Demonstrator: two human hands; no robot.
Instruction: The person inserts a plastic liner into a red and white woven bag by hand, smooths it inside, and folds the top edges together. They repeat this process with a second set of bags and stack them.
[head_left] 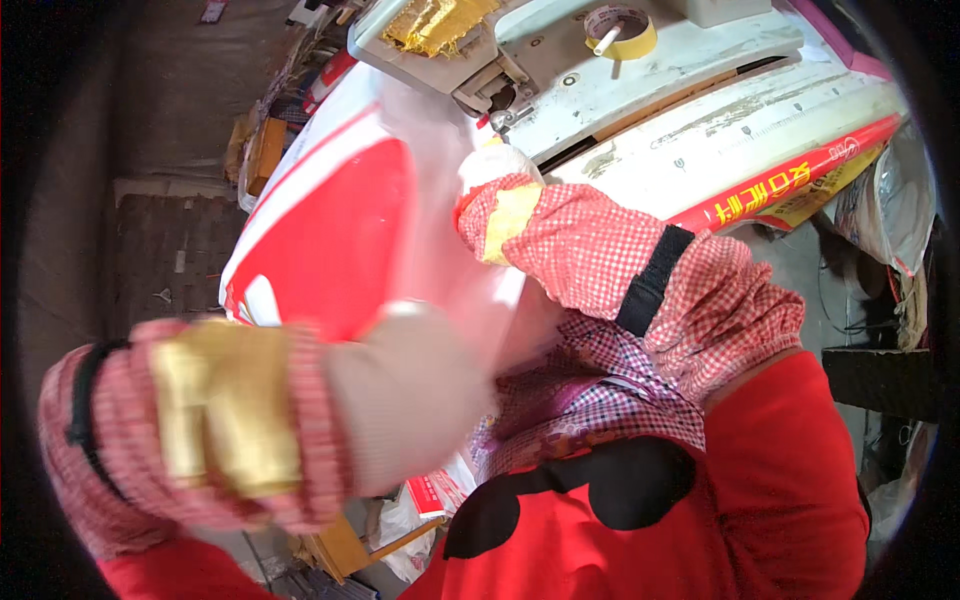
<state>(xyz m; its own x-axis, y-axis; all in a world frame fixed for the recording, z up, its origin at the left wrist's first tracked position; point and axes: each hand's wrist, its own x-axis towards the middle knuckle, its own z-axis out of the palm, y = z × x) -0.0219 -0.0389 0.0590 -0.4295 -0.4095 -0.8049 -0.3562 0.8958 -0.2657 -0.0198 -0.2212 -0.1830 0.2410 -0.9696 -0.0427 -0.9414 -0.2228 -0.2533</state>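
Fingers of the left hand (pixel 415 400) are blurring, those of the right hand (pixel 500 168) are barely showing; can't tell opening or hold on either. Left is overlapping the red-and-white sheet's near edge in view, contact unclear. Right is sitting just below the white machine (pixel 545 75). Red-and-white sheet (pixel 345 235) is lying left of it; yellow tape roll (pixel 640 44) is resting on top.

The sleeve covers (pixel 590 240) are red-checked, the sheet (pixel 345 240) red and white, the left glove (pixel 415 400) apparently beige.

Smooth plastic-looking sheet (pixel 345 240), matt ribbed-knit glove (pixel 415 395), woven cloth sleeve (pixel 585 245), scuffed painted worktop (pixel 735 140)
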